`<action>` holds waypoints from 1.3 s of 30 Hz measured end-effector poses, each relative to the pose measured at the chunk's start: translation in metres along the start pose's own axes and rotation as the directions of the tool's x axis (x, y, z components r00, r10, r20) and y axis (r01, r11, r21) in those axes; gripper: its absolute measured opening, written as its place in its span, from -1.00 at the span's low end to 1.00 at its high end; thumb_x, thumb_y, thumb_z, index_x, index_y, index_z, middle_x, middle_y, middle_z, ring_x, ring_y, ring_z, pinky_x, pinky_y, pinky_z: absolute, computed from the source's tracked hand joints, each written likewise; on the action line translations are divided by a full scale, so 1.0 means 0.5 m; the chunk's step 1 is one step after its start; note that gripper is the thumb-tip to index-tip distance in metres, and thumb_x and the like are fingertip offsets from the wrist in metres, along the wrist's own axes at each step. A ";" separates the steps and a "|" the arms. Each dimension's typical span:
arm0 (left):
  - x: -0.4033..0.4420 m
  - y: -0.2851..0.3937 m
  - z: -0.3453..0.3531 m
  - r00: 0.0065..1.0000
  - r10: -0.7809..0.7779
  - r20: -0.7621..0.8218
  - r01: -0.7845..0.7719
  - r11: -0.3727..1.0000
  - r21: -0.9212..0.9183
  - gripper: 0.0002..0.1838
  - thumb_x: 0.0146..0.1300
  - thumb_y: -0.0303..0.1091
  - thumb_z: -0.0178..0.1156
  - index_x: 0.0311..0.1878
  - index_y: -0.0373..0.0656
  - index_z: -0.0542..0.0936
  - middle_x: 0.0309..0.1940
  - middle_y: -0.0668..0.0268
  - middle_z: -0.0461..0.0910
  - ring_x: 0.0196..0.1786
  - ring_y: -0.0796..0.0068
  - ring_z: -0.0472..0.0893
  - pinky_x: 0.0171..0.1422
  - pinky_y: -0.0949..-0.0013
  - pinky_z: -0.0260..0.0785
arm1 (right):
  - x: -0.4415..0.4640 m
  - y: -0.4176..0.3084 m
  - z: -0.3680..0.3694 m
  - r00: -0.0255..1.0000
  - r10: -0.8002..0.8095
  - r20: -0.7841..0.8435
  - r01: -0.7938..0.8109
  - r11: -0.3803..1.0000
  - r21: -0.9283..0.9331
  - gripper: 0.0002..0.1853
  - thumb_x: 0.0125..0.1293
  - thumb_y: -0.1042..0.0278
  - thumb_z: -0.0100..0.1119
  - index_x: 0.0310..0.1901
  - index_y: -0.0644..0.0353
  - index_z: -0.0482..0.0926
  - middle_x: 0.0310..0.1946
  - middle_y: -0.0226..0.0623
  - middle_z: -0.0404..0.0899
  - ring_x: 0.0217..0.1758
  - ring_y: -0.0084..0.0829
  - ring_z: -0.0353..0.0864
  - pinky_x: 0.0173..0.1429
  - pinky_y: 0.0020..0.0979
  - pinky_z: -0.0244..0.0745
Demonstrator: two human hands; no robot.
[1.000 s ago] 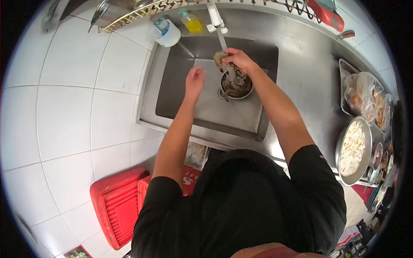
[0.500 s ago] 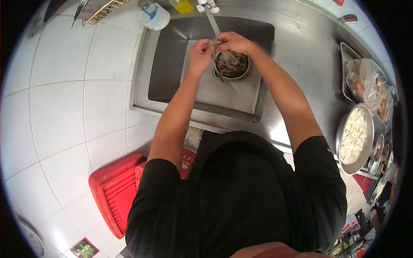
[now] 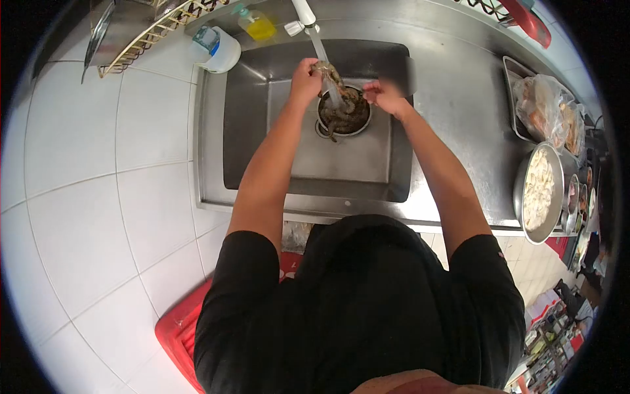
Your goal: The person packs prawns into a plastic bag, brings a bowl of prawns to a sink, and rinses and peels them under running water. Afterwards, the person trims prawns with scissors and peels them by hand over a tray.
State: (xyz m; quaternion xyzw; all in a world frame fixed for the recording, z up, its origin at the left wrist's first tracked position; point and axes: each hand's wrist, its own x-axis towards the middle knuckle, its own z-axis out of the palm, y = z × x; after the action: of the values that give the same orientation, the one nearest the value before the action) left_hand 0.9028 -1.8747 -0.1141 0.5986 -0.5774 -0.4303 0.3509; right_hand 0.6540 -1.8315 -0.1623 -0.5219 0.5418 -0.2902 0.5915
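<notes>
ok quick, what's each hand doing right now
Left hand: closed, holding a grey-brown, segmented piece of what looks like raw shrimp.
Right hand: open, fingers loosely curled, nothing visible held.

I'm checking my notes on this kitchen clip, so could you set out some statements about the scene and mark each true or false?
1. The left hand holds a shrimp-like piece near the pot. True.
2. The pot stands on the counter. False: it stands inside the sink.
3. A bottle of yellow liquid stands near the tap. True.
4. The right hand is pressed flat against the tiled wall. False: it is beside the pot, on the pot's right.
5. A metal bowl of pale pieces sits to the right of the sink. True.
6. The person's sleeves are white. False: the sleeves are black.
</notes>
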 end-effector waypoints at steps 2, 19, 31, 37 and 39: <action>0.051 -0.036 0.004 0.997 0.069 -0.031 -0.063 0.984 0.164 -0.65 0.24 -0.49 0.06 0.12 -0.21 0.47 -0.14 0.10 0.64 -0.10 0.24 0.64 -0.02 0.27 0.45 | -0.011 0.042 -0.001 0.985 -0.085 -0.152 0.044 0.966 -0.254 -0.66 0.24 0.38 0.25 0.02 0.34 0.58 -0.19 -0.19 0.69 -0.18 -0.35 0.65 -0.05 -0.34 0.52; 0.113 0.058 0.031 0.986 0.010 0.166 -0.027 0.995 0.098 -0.54 0.13 -0.49 0.21 0.16 -0.03 0.54 -0.24 0.14 0.66 -0.22 0.36 0.64 -0.11 0.30 0.45 | -0.423 -0.355 -0.181 0.403 -0.627 -0.667 0.369 0.778 -0.508 -0.73 0.28 0.56 0.20 0.02 0.28 0.56 -0.14 -0.32 0.62 -0.13 -0.57 0.57 0.02 -0.51 0.47; 0.106 0.002 -0.003 0.976 0.186 0.112 -0.193 0.980 0.054 -0.60 0.18 -0.59 0.04 0.12 -0.18 0.53 -0.30 0.26 0.63 -0.37 0.45 0.63 -0.24 0.32 0.47 | -0.430 -0.629 -0.218 0.182 -0.921 -0.343 0.165 0.373 -0.913 -0.61 0.06 0.54 0.35 -0.02 0.10 0.64 -0.04 -0.21 0.58 -0.12 -0.25 0.67 -0.07 -0.35 0.59; 0.065 0.048 -0.030 0.985 0.056 0.164 -0.043 0.996 -0.083 -0.60 0.14 -0.56 0.02 0.09 -0.18 0.54 -0.36 0.27 0.62 -0.43 0.49 0.59 -0.29 0.36 0.44 | -0.354 -0.723 -0.254 0.131 -0.978 -0.163 -0.073 0.154 -0.985 -0.79 0.15 0.44 0.27 -0.14 0.10 0.65 -0.18 -0.28 0.63 -0.26 -0.26 0.68 -0.20 -0.35 0.59; 0.061 0.045 -0.032 0.988 0.020 0.153 0.007 0.984 -0.176 -0.56 0.00 -0.58 0.09 0.03 -0.15 0.58 -0.41 0.23 0.63 -0.46 0.52 0.57 -0.34 0.36 0.41 | -0.335 -0.770 -0.252 0.264 -0.954 -0.142 -0.153 0.104 -0.983 -0.83 0.15 0.36 0.26 -0.19 0.08 0.65 -0.25 -0.31 0.62 -0.27 -0.19 0.65 -0.20 -0.26 0.56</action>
State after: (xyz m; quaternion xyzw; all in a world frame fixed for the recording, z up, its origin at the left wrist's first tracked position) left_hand 0.9077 -1.9083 -0.0906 0.5282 -0.5646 -0.5236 0.3579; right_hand 0.5798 -1.8279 0.2697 -0.6782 0.5695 -0.3231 -0.3336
